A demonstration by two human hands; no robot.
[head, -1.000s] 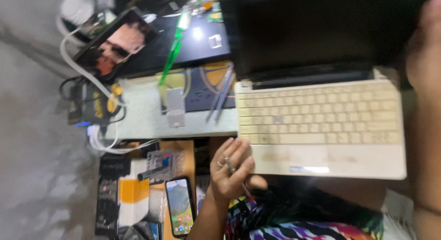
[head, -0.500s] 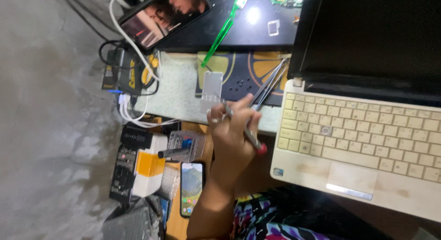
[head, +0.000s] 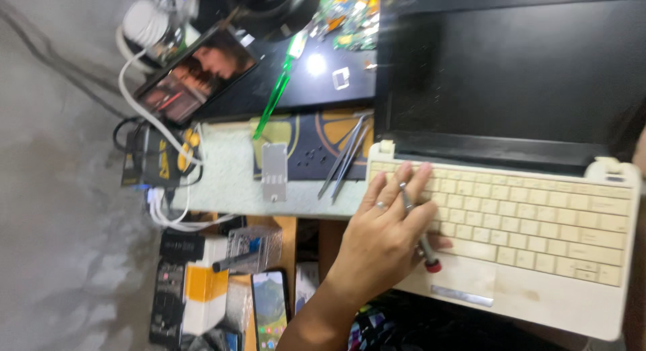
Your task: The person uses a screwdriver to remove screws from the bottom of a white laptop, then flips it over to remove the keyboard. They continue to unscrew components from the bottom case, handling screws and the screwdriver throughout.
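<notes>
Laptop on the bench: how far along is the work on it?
Early, by the look of it. Done: the cream laptop is open, screen dark, with tweezers laid out beside it. In hand: the left hand rests on the keyboard's left end, holding a small red-capped screwdriver between its fingers. Left: the keyboard and palm rest look fully in place, nothing visibly removed. The right hand is barely in view.

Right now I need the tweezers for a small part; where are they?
In the head view, the tweezers lie on the mat just left of the laptop, above the left hand.
</notes>
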